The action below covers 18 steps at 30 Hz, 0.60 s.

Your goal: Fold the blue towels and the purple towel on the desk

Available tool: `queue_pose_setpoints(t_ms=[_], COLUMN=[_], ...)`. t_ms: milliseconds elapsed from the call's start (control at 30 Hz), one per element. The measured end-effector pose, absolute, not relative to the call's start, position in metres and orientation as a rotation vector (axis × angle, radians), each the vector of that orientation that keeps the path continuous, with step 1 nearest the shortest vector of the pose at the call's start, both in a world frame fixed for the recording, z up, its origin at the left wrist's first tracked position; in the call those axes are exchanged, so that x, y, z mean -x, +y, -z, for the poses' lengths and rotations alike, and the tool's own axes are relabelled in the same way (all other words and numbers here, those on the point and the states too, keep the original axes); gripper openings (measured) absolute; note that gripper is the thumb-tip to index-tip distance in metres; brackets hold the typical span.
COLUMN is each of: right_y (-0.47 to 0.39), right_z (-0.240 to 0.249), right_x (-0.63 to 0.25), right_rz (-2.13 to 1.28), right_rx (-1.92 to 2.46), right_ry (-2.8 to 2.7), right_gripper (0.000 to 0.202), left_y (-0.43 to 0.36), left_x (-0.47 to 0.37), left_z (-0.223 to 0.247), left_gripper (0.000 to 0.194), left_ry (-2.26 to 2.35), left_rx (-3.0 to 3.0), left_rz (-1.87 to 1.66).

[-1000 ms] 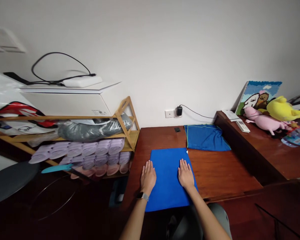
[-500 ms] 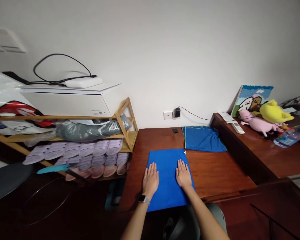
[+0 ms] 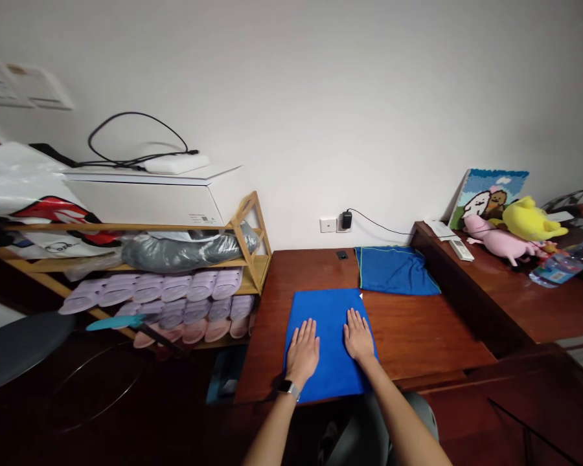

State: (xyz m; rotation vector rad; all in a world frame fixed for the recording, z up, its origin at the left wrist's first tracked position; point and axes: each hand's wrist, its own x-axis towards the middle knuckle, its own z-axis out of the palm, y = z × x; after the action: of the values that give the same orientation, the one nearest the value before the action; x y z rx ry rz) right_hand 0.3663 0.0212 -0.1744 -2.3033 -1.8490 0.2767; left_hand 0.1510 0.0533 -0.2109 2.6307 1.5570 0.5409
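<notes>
A bright blue folded cloth (image 3: 331, 353) lies flat on the wooden desk, with a small white tag at its far right corner. My left hand (image 3: 303, 349) rests palm down on its left part, fingers stretched out. On the right part lies my right hand (image 3: 358, 335), also flat with the fingers extended. Neither hand grips anything. A watch (image 3: 288, 389) is on my left wrist. Behind the folded cloth, against the wall, a darker blue cloth (image 3: 393, 270) with a light green edge lies loosely spread.
To the left stands a wooden rack (image 3: 260, 265) with rows of slippers (image 3: 175, 288) and a white box (image 3: 150, 197) on top. A raised desk section (image 3: 519, 304) on the right carries a pink plush toy (image 3: 498, 239), a bottle (image 3: 563, 264) and a remote (image 3: 461, 250).
My left hand has slid a little to the right over the blue cloth. My right hand has hardly moved on it. The view has shifted slightly.
</notes>
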Motion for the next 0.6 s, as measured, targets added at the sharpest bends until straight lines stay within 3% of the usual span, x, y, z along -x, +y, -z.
queue_pose_setpoints(t_ms=[167,400,600], right_y=[0.015,-0.02,-0.041], right_z=[0.174,0.202,0.203], right_x=[-0.374,-0.328,-0.38], right_rz=[-0.22,-0.102,-0.202], right_rx=[2.385,2.067,2.252], right_ry=[-1.737,-1.924,-1.833], right_gripper=[0.065,0.064,0.066], left_y=[0.067,0.04,0.042], left_x=[-0.099,-0.153,-0.119], left_z=[0.211,0.213,0.221], left_gripper=[0.061,0.062,0.065], left_ry=[1.73,1.413,1.602], left_rx=[-2.568,-2.737,-2.653], left_rz=[-0.582,-0.608,-0.607])
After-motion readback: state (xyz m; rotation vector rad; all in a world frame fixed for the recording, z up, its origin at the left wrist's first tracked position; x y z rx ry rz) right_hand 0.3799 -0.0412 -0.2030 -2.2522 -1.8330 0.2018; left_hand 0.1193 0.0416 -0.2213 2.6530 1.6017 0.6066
